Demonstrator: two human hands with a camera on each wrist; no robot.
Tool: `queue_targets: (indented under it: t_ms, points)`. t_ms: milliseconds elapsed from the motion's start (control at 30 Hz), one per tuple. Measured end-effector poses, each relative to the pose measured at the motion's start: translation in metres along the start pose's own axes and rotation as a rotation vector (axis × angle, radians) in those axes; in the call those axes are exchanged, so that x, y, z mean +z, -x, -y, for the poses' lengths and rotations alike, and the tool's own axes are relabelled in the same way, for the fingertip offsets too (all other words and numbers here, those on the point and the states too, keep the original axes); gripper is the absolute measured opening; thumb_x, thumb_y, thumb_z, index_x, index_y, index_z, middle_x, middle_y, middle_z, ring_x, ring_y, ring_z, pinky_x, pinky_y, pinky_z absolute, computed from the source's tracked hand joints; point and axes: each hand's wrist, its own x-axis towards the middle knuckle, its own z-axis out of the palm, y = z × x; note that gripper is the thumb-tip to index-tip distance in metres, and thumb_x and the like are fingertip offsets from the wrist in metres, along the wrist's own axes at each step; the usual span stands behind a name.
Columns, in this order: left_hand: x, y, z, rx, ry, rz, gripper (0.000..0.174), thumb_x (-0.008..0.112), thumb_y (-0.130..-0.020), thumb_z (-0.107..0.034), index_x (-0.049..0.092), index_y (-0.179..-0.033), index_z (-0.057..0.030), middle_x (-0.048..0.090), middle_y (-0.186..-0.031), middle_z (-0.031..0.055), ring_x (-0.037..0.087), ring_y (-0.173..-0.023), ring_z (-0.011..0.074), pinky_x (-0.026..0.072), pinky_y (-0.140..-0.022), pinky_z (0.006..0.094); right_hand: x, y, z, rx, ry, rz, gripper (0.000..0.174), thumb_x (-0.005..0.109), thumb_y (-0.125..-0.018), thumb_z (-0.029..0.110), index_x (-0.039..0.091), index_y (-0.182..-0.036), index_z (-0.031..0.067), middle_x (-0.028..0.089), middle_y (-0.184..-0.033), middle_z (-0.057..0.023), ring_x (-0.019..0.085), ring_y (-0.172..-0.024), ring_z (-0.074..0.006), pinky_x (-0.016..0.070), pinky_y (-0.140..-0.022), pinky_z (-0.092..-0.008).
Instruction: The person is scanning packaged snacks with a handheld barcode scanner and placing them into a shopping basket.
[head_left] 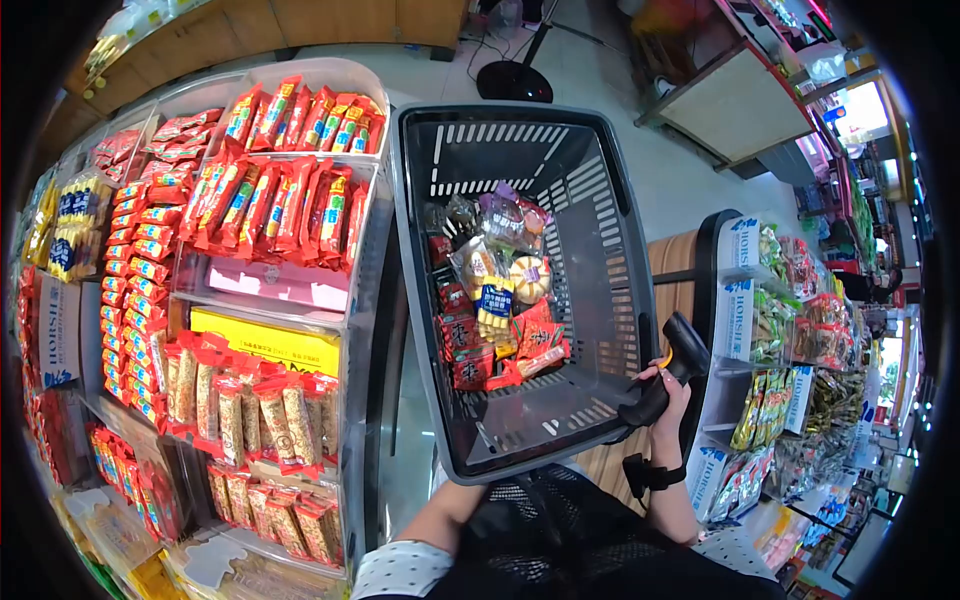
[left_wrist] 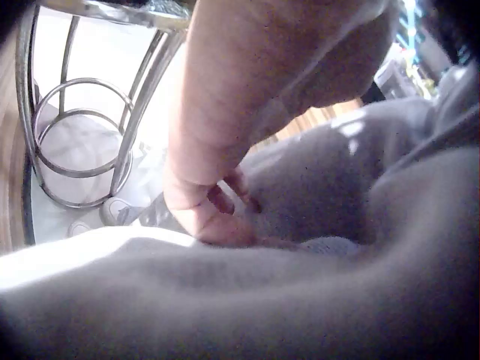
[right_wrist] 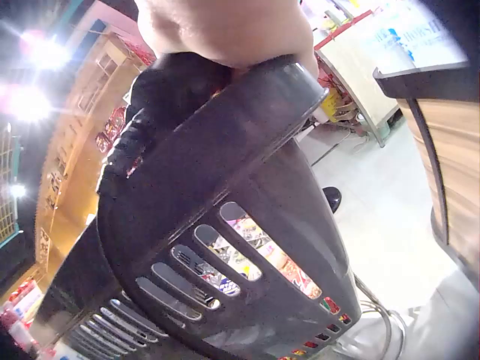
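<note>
In the head view a black shopping basket (head_left: 530, 455) stands before me, tilted, with snack packs inside. Among them are a blue-labelled bag (head_left: 494, 300), a round pale pack (head_left: 530, 278), a purple-edged bag (head_left: 515, 220) and several red packets (head_left: 462, 335). My right hand (head_left: 674, 405) grips a black handle (head_left: 685, 345) at the basket's near right corner. The left forearm reaches down behind the basket's near rim, which hides that hand in the head view. In the left wrist view my left hand (left_wrist: 204, 214) hangs against grey cloth (left_wrist: 315, 180), fingers loosely bent.
Shelves of red-wrapped snacks (head_left: 290, 200) and oat bars (head_left: 285, 420) run along the left, close to the basket. A wood-sided display (head_left: 670, 275) with bagged goods stands at the right. A round black stand base (head_left: 514, 82) is beyond the basket. A metal-legged stool (left_wrist: 82, 142) shows low down.
</note>
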Motion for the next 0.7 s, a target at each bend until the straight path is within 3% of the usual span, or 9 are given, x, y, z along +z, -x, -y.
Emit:
queue_targets:
  t_ms: [100, 700]
  points:
    - [0.002, -0.003, 0.014, -0.02, -0.006, -0.027, 0.045, 0.048, -0.086, -0.042, 0.06, -0.096, 0.0005, 0.062, -0.091, 0.0199, 0.058, -0.092, 0.0343, 0.0444, -0.08, 0.039, 0.002, 0.002, 0.003, 0.072, -0.077, 0.043, 0.031, 0.049, -0.079, 0.023, 0.05, -0.096, -0.0031, 0.059, -0.074, -0.0108, 0.056, -0.071, -0.019, 0.0446, -0.073, -0.0301]
    - [-0.013, -0.003, 0.041, -0.207, -0.202, -0.382, 0.043, 0.049, -0.085, -0.042, 0.062, -0.095, -0.0011, 0.062, -0.09, 0.0199, 0.058, -0.091, 0.0346, 0.0448, -0.078, 0.0396, -0.005, 0.0, 0.008, 0.064, -0.157, 0.035, 0.033, 0.051, -0.078, 0.022, 0.049, -0.096, -0.0054, 0.057, -0.069, -0.0117, 0.057, -0.065, -0.0214, 0.0458, -0.068, -0.0305]
